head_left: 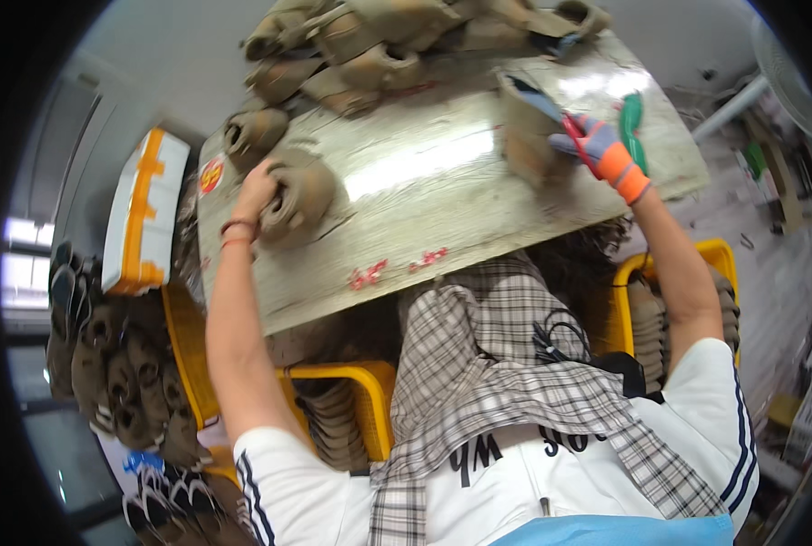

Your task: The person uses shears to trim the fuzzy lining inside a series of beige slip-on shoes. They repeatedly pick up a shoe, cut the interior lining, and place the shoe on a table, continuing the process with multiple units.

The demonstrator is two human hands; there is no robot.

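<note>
Left hand (253,196), bare, fingers curled round a tan shoe upper (298,196), pinning it flat on the worktable (424,200) w/ easy reach. Right hand (601,150), gloved, grips a red-handled tool (577,136), working a second upper (529,146). More uppers (369,45) heaped at the far edge, out of the way.

Tan shoe upper (298,194), rounded and soft, opening toward the table's near-left edge, lying on the pale tabletop under the bare left hand (253,193), second tan upper (531,136), boxier, standing near the far-right side, touched by the gloved right hand (597,146)
</note>
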